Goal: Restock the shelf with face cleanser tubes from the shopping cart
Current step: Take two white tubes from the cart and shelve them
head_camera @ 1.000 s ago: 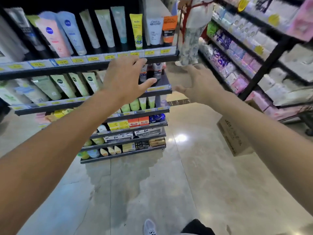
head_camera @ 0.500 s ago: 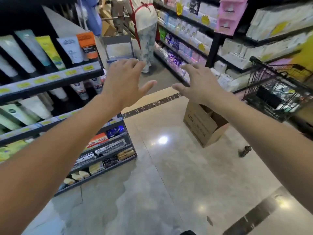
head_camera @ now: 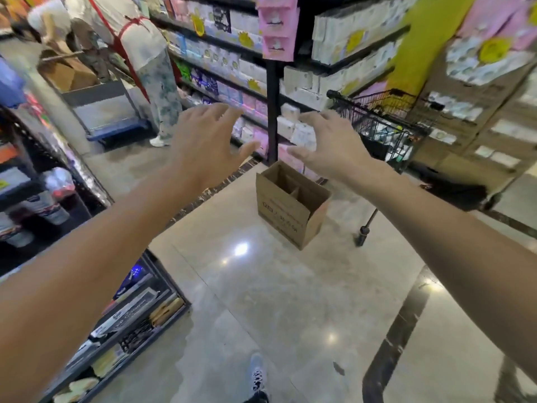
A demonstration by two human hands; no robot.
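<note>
Tubes lie in the cart [head_camera: 386,132], beyond my right hand [head_camera: 331,146]; left hand [head_camera: 206,146] too has fingers spread, empty. I expect light, soft, slippery tubes; I would pinch mid-body.

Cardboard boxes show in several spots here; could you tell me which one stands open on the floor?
The small cardboard box in mid-aisle, just left of the shopping cart. Its top is open, showing a divider inside; the other boxes sit stacked at the right edge or far back.

Open cardboard box [head_camera: 292,203] on bare floor [head_camera: 290,301] beside cart [head_camera: 380,126]
</note>
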